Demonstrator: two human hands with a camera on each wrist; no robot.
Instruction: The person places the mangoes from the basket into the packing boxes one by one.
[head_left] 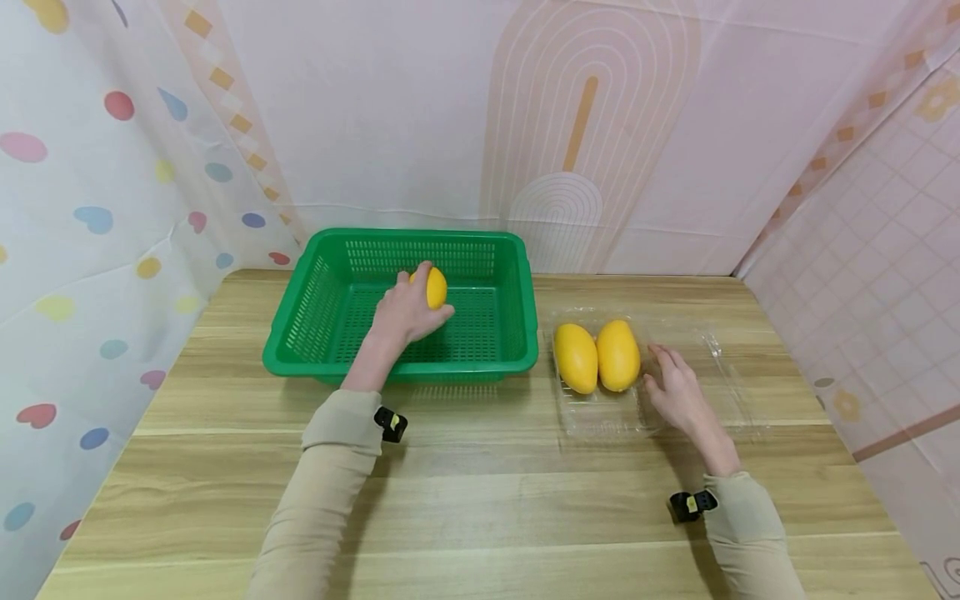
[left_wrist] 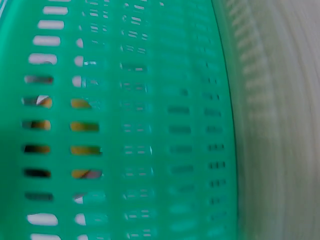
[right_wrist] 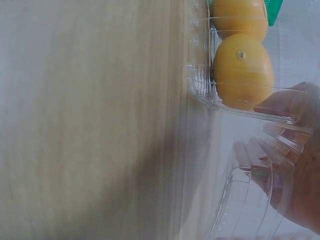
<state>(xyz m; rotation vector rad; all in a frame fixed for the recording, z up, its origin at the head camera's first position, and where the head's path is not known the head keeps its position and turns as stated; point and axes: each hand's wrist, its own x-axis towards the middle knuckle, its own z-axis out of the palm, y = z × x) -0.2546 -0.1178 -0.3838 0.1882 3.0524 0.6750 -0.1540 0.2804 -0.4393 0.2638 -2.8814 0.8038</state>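
My left hand (head_left: 405, 310) reaches into the green basket (head_left: 296, 368) and grips a yellow mango (head_left: 437, 288) over the basket's floor. Through the slots in the left wrist view, patches of the same mango (left_wrist: 85, 127) show yellow. Two more mangoes, one on the left (head_left: 576, 358) and one on the right (head_left: 618, 356), lie side by side in the left half of a clear plastic clamshell container (head_left: 600, 427). At the container's middle edge, my right hand (head_left: 678, 392) pinches the plastic rim, thumb beside the nearer mango (right_wrist: 242, 72).
The container's clear lid (head_left: 723, 392) lies folded out to the right on the wooden table (head_left: 480, 517). Behind the table hangs a patterned cloth (head_left: 390, 108), close to the basket's back. A dotted cloth (head_left: 90, 275) hangs on the left.
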